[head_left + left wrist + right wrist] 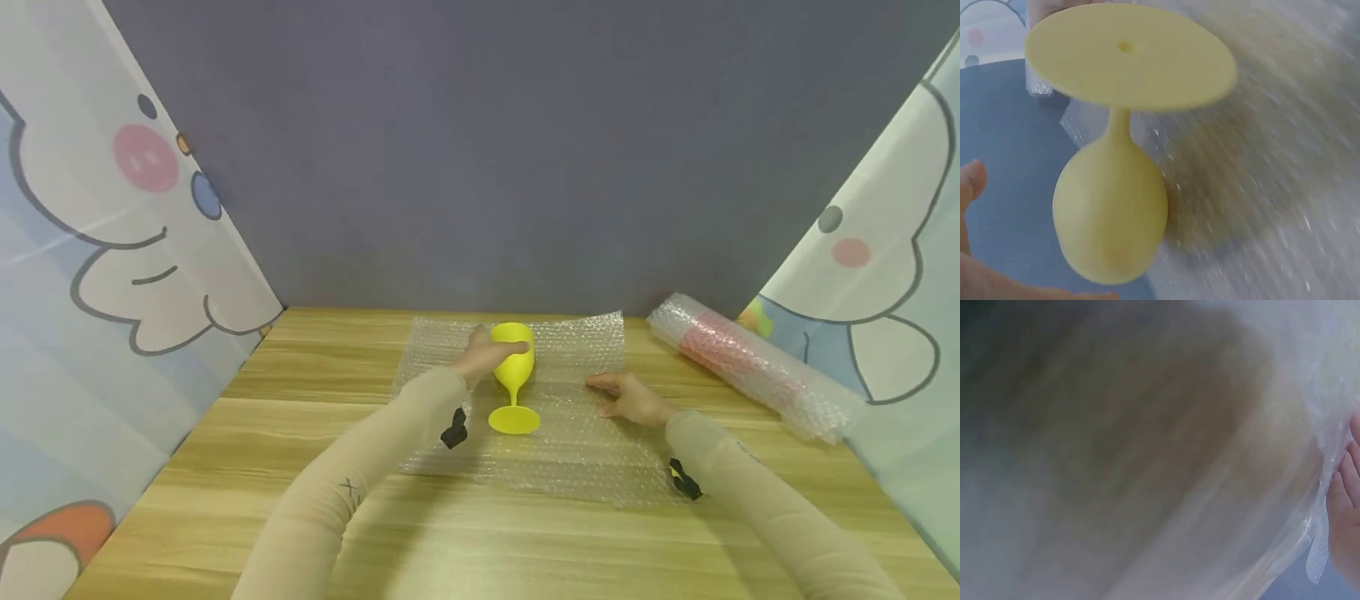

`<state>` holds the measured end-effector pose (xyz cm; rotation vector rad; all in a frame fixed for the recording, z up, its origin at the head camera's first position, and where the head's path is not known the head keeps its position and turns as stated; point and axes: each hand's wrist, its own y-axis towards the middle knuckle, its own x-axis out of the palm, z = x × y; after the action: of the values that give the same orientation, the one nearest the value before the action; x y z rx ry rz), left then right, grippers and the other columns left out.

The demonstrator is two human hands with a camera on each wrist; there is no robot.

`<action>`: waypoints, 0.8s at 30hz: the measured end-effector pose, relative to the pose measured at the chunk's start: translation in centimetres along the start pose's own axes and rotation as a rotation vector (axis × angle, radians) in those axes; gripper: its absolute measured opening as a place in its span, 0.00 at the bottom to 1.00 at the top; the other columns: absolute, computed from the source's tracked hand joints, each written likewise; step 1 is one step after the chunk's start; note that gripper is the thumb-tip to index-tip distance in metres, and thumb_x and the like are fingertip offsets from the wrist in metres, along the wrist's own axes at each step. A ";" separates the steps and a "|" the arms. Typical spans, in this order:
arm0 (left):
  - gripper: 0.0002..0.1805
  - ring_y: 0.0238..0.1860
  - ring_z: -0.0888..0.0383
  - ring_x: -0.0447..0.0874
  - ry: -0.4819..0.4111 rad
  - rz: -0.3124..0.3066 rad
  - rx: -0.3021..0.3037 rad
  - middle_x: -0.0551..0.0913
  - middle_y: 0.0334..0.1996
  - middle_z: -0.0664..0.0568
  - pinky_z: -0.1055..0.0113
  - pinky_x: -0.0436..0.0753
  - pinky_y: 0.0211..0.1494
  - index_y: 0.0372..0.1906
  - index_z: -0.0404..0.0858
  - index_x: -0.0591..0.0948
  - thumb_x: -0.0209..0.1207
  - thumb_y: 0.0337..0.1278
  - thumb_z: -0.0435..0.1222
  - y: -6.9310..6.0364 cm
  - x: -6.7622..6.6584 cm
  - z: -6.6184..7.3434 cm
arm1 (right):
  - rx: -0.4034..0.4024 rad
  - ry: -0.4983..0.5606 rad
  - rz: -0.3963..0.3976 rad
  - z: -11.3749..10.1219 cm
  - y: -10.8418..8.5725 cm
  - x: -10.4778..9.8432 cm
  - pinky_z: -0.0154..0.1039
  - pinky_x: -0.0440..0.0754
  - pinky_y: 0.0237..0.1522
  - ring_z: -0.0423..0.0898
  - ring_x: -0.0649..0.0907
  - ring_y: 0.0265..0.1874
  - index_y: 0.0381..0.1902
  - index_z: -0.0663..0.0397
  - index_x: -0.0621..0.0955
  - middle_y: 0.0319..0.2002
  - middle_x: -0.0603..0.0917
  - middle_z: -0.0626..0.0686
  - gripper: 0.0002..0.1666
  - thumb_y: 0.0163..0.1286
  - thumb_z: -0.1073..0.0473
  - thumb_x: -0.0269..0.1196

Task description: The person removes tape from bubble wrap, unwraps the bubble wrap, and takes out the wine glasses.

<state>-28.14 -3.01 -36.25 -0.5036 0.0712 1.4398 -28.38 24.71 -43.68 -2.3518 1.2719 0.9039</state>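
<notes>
The work in hand looks to be setting a yellow cup (513, 367) on a sheet of bubble wrap (558, 446) and readying the sheet around it. The cup is just right of the frame's centre in the head view, over the sheet, with its foot (514, 421) toward the bottom of the frame and its bowl toward the top. The underside of the foot shows, so the cup is tipped or on its side; whether it rests fully on the sheet I cannot tell.

The left hand (482, 358) is at the bowl, its thumb lying across it; in the left wrist view one finger stands apart from the bowl, so I cannot tell how firmly it is held. The right hand (633, 400) is at the right part of the sheet, fingers extended and thumb apart, touching near an edge.

My judgement is that the next move calls for steadying the cup with the left hand while the right hand gets a sure hold of that edge.

As for containers, the inside of the cup cannot be made out. At the right of the frame a bubble-wrap roll (795, 392) lies slantwise on the bench (315, 358), with something red (718, 342) showing through its layers.
</notes>
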 end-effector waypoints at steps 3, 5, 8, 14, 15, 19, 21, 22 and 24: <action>0.59 0.71 0.44 0.45 -0.007 0.012 -0.036 0.41 0.72 0.42 0.49 0.52 0.72 0.72 0.38 0.37 0.64 0.46 0.51 0.8 0.7 0.1 | 0.008 0.000 0.002 0.1 0.0 0.1 0.58 0.64 0.62 0.67 0.67 0.60 0.57 0.75 0.69 0.58 0.70 0.71 0.33 0.52 0.71 0.65; 0.58 0.70 0.44 0.50 -0.002 0.014 -0.069 0.46 0.71 0.43 0.50 0.55 0.71 0.72 0.38 0.38 0.63 0.46 0.52 1.2 0.9 0.2 | 0.010 0.011 0.001 0.2 0.1 0.1 0.58 0.63 0.62 0.67 0.67 0.60 0.57 0.75 0.69 0.58 0.70 0.72 0.33 0.52 0.71 0.64; 0.55 0.65 0.45 0.58 -0.002 0.015 -0.110 0.53 0.68 0.42 0.51 0.61 0.69 0.71 0.38 0.42 0.63 0.46 0.53 1.7 1.2 0.4 | 0.010 0.026 0.001 0.4 0.0 0.1 0.57 0.63 0.62 0.67 0.66 0.60 0.57 0.76 0.68 0.58 0.69 0.72 0.33 0.52 0.72 0.64; 0.50 0.55 0.48 0.69 -0.011 0.054 -0.160 0.66 0.59 0.42 0.55 0.68 0.63 0.69 0.36 0.51 0.64 0.46 0.49 3.0 1.6 0.4 | 0.004 0.030 0.006 0.5 0.1 0.0 0.57 0.63 0.62 0.68 0.66 0.60 0.57 0.76 0.68 0.58 0.69 0.72 0.33 0.52 0.72 0.64; 0.49 0.55 0.48 0.70 -0.010 0.057 -0.159 0.67 0.58 0.42 0.55 0.69 0.63 0.68 0.35 0.52 0.64 0.46 0.49 3.2 1.6 0.5 | 0.003 0.031 0.008 0.6 0.1 0.0 0.57 0.63 0.62 0.68 0.66 0.60 0.57 0.76 0.68 0.58 0.69 0.72 0.33 0.52 0.72 0.64; 0.44 0.56 0.47 0.70 -0.022 0.059 -0.162 0.69 0.57 0.41 0.55 0.69 0.63 0.66 0.33 0.56 0.65 0.47 0.44 4.0 1.6 0.3 | -0.004 0.035 0.010 0.6 0.1 0.1 0.57 0.63 0.62 0.68 0.66 0.60 0.57 0.77 0.68 0.58 0.69 0.73 0.33 0.52 0.72 0.64; 0.44 0.57 0.46 0.69 -0.022 0.057 -0.168 0.69 0.57 0.41 0.55 0.69 0.64 0.66 0.32 0.57 0.65 0.46 0.44 4.5 1.6 0.2 | -0.007 0.032 0.008 0.7 0.1 0.2 0.57 0.63 0.62 0.68 0.67 0.59 0.56 0.77 0.68 0.58 0.69 0.73 0.33 0.52 0.72 0.64; 0.45 0.57 0.46 0.69 -0.022 0.055 -0.175 0.69 0.58 0.41 0.55 0.69 0.64 0.66 0.33 0.57 0.66 0.45 0.44 4.7 1.6 0.1 | -0.007 0.034 0.009 0.7 0.1 0.2 0.57 0.63 0.62 0.68 0.67 0.59 0.56 0.77 0.68 0.57 0.69 0.73 0.33 0.52 0.72 0.64; 0.47 0.58 0.46 0.68 -0.008 0.050 -0.187 0.68 0.59 0.41 0.54 0.69 0.64 0.67 0.33 0.56 0.67 0.44 0.45 5.1 1.6 0.0 | -0.013 0.035 0.007 0.8 0.2 0.3 0.57 0.63 0.62 0.68 0.67 0.59 0.56 0.77 0.68 0.57 0.70 0.73 0.33 0.52 0.72 0.64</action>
<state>-32.80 -1.28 -38.32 -0.6522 -0.0582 1.5057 -28.67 24.83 -44.46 -2.3846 1.2924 0.8788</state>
